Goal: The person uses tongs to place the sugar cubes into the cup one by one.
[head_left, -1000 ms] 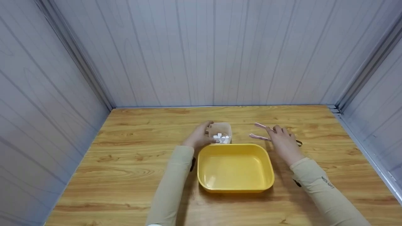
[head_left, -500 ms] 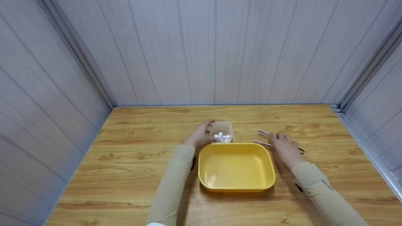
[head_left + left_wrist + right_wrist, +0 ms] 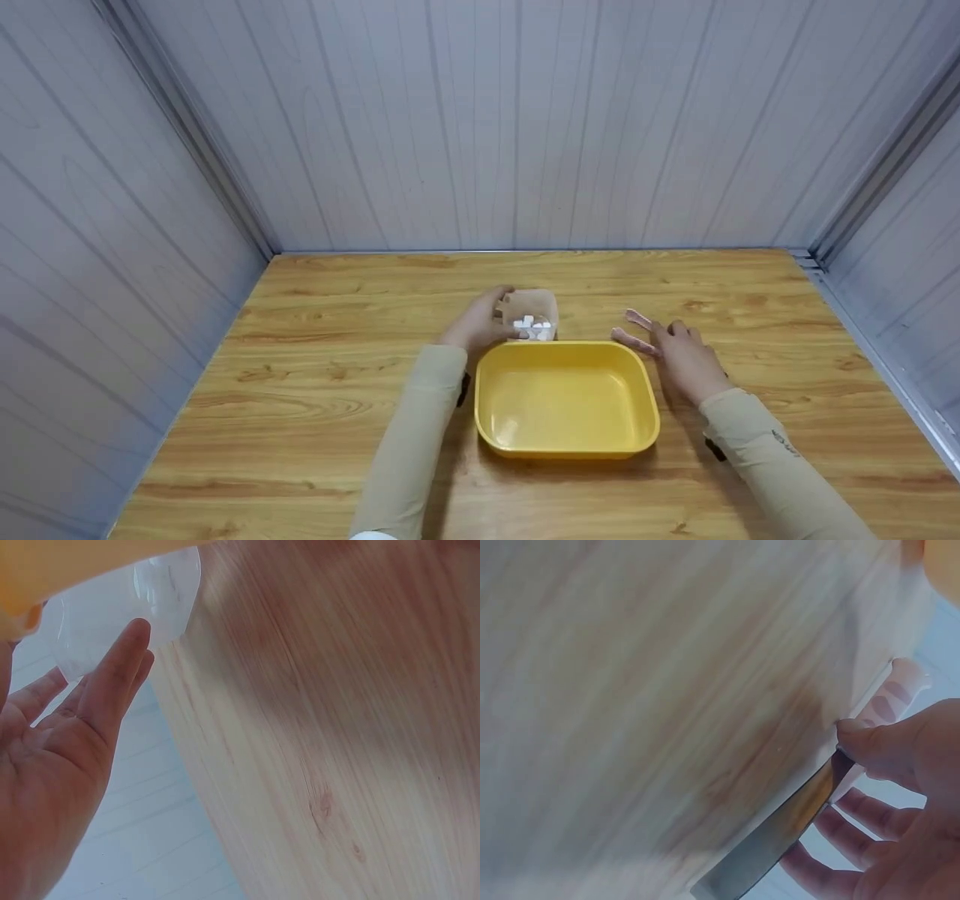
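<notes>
My left hand [image 3: 474, 322] holds a small clear plastic container [image 3: 541, 304] by its left side, thumb in front and fingers spread behind. Several small white cubes [image 3: 534, 328] lie inside it. In the left wrist view, fingertips touch the container's wall [image 3: 112, 611], partly hidden by a yellow edge. To the right, my right hand [image 3: 691, 364] grips a pair of tongs [image 3: 636, 342] with pink ends pointing left toward the container, the two arms apart. The right wrist view shows their metal band [image 3: 780, 832] between thumb and fingers, just over the tabletop.
A yellow plastic basin [image 3: 566, 405] stands between my forearms, directly in front of the container, with nothing seen in it. The wood-grain table [image 3: 315, 390] ends at a pale panelled wall [image 3: 480, 135] behind, with more panels on both sides.
My right hand has shifted slightly right and toward me with the tongs, whose metal end is now hidden behind the hand. The left hand and container look unmoved.
</notes>
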Demonstrator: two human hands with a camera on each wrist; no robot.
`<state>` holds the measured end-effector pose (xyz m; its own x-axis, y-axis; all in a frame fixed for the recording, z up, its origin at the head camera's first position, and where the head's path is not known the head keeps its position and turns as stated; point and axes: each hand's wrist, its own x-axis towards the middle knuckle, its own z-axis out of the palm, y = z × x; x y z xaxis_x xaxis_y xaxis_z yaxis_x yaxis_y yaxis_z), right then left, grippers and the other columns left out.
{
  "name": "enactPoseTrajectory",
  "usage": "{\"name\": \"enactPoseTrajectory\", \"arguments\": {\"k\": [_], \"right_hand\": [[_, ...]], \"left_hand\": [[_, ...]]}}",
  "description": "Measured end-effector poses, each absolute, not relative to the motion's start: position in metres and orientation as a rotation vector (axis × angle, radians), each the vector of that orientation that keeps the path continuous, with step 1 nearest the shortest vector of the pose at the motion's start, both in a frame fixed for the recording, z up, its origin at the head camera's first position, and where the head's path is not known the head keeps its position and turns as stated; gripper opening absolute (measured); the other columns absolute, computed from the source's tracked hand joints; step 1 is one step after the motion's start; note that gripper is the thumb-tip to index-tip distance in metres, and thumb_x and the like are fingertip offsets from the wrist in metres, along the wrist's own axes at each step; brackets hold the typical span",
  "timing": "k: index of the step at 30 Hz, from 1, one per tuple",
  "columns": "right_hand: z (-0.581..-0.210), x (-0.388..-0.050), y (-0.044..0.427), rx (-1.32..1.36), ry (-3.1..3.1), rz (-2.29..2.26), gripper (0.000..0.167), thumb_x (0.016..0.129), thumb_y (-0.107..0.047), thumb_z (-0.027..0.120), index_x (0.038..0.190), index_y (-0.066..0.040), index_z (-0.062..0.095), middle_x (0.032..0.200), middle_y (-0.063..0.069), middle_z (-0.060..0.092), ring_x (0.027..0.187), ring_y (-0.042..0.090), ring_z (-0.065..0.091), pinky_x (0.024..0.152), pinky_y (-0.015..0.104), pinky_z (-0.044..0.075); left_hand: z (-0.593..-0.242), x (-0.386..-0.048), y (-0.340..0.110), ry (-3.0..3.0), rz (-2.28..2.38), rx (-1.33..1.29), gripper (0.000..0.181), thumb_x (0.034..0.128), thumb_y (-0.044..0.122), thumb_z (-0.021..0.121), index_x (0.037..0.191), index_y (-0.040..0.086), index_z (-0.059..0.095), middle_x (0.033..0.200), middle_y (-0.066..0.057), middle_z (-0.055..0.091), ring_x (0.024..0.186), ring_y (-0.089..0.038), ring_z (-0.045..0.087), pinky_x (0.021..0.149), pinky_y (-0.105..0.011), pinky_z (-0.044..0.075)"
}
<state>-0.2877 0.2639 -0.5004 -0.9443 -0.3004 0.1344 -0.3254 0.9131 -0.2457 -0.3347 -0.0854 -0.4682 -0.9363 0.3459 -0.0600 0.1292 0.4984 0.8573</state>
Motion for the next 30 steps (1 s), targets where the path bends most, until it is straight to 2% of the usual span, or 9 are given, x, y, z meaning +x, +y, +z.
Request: {"name": "enactPoseTrajectory", "arguments": {"k": [12, 20, 24, 30], "right_hand": [[-0.501, -0.289, 0.267, 0.445, -2.991, 0.478, 0.052, 0.089, 0.002, 0.058, 0.139, 0.004, 0.044, 0.110, 0.026, 0.048, 0.100, 0.048, 0.047, 0.071, 0.064, 0.044], [-0.508, -0.284, 0.263, 0.427, -2.988, 0.428, 0.048, 0.096, -0.006, 0.052, 0.141, 0.002, 0.040, 0.118, 0.027, 0.044, 0.106, 0.049, 0.043, 0.073, 0.066, 0.040], [-0.511, -0.282, 0.261, 0.421, -3.008, 0.375, 0.048, 0.096, -0.003, 0.048, 0.142, 0.005, 0.037, 0.126, 0.031, 0.039, 0.113, 0.053, 0.038, 0.077, 0.069, 0.038], [-0.513, -0.282, 0.263, 0.415, -2.994, 0.351, 0.046, 0.096, -0.003, 0.046, 0.140, 0.006, 0.039, 0.125, 0.031, 0.040, 0.112, 0.053, 0.039, 0.080, 0.068, 0.038]], "left_hand": [[-0.467, -0.334, -0.084, 2.492, 1.441, 0.377, 0.084, 0.0781, 0.007, 0.079, 0.148, 0.010, 0.032, 0.148, -0.016, 0.032, 0.125, -0.034, 0.045, 0.090, -0.034, 0.050], [-0.468, -0.334, -0.087, 2.553, 1.368, 0.409, 0.083, 0.0790, 0.011, 0.079, 0.148, 0.007, 0.032, 0.146, -0.014, 0.037, 0.122, -0.033, 0.049, 0.090, -0.033, 0.050], [-0.468, -0.334, -0.087, 2.560, 1.367, 0.406, 0.084, 0.0784, 0.011, 0.080, 0.148, 0.006, 0.032, 0.146, -0.014, 0.037, 0.121, -0.034, 0.050, 0.090, -0.034, 0.049], [-0.468, -0.335, -0.084, 2.564, 1.362, 0.411, 0.086, 0.0775, 0.014, 0.081, 0.148, 0.007, 0.032, 0.146, -0.015, 0.037, 0.123, -0.034, 0.048, 0.093, -0.035, 0.048]]}}
